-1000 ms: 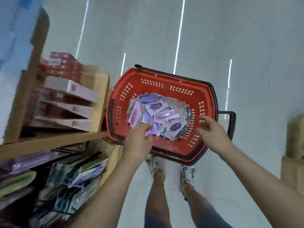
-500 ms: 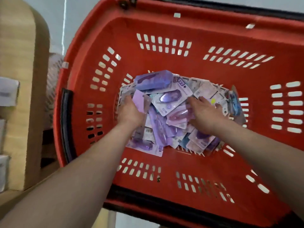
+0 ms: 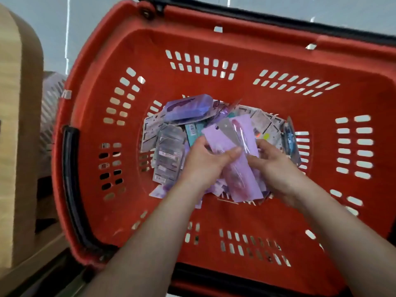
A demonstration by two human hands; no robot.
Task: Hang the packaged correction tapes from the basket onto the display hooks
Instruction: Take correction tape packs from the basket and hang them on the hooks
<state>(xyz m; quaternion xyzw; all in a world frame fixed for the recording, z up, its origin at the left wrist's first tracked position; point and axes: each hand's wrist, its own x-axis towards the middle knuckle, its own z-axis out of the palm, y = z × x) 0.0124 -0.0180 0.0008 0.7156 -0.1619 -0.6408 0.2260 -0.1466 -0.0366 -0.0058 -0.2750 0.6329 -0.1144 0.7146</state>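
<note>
The fingers of our left hand curl round a fan of pink packaged correction tapes, thumb laid across the front. Our right hand pinches the same packs from the right. We hold them over the loose pile of packs in the middle of the red basket. A black handle lies along its left rim, and further left stands a wooden shelf end.
</note>
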